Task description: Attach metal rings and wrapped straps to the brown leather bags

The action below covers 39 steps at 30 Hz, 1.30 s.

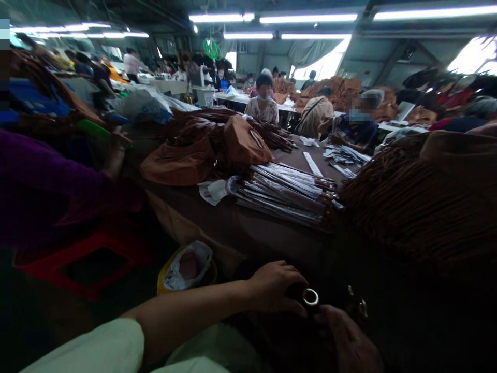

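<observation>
Low in the picture, a shiny metal ring [311,297] shows between my two hands. My left hand [277,287] is closed, its fingertips and thumb gripping the ring from the left side. Just below and right of the ring, my right hand [347,334] is closed with its fingers pinched. What those fingers hold is too dark to make out. Dark material seems to lie under both hands, but its outline is lost in shadow. Small metal fittings [362,308] glint to the right of the ring.
Plastic-wrapped straps [283,194] lie bundled on the brown table, beside brown bags [176,160]. A large brown pile [423,197] rises at right. At left, a person in purple [46,186] sits on a red stool [77,259], near a lined yellow bin [161,282]. Other people work beyond.
</observation>
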Each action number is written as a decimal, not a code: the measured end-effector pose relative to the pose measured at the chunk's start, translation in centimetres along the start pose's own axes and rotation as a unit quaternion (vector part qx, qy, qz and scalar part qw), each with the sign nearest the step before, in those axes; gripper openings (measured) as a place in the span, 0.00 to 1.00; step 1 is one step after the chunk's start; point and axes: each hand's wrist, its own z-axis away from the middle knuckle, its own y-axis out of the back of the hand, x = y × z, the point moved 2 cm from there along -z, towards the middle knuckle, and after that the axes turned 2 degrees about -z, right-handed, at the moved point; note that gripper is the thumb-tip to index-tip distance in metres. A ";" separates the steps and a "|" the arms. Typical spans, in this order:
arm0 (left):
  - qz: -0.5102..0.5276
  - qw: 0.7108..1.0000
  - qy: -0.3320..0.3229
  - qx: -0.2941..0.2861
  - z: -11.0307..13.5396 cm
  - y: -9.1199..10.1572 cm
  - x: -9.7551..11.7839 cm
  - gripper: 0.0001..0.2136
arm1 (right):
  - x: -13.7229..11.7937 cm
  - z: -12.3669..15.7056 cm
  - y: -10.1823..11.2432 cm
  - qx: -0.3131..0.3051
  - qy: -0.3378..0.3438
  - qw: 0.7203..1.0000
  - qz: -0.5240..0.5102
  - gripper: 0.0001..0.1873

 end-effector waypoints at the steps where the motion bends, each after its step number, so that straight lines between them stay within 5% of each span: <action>1: 0.006 1.000 0.000 0.004 0.2 0.0 0.2 0.26 | -0.2 -0.7 -0.9 -0.035 -0.027 0.997 -0.058 0.27; 5: 0.049 0.998 -0.003 0.041 1.4 -0.5 0.3 0.26 | -0.3 -1.4 -3.5 -0.130 -0.129 0.945 -0.272 0.27; 9: 0.210 0.971 0.041 0.105 2.8 -2.5 -1.0 0.28 | -0.1 -0.4 -5.3 -0.105 -0.154 0.887 -0.423 0.24; 14: 0.377 0.902 0.135 0.162 3.7 -5.4 -2.5 0.28 | 0.0 1.0 -6.7 -0.054 -0.169 0.899 -0.400 0.30; 20: 0.425 0.875 0.182 0.142 4.2 -6.7 -2.5 0.29 | 2.8 1.1 -8.4 -0.028 -0.169 0.895 -0.412 0.32; 24: 0.360 0.913 0.170 0.092 4.1 -5.7 -2.6 0.31 | 2.8 0.6 -8.0 -0.047 -0.178 0.903 -0.388 0.30; 29: 0.114 0.993 0.012 -0.033 2.9 -3.5 -1.8 0.33 | 2.4 0.4 -5.7 -0.069 -0.205 0.904 -0.368 0.33; 33: -0.057 0.995 -0.049 -0.068 2.6 -3.4 -1.4 0.33 | 3.1 0.2 -4.0 -0.104 -0.201 0.927 -0.300 0.28; 36: -0.094 0.991 -0.075 -0.064 2.9 -3.9 -1.1 0.32 | 2.8 0.2 -3.0 -0.163 -0.173 0.948 -0.212 0.21; 39: -0.094 0.990 -0.091 -0.054 3.2 -4.0 -1.0 0.32 | 2.2 0.4 -2.6 -0.242 -0.175 0.935 -0.193 0.20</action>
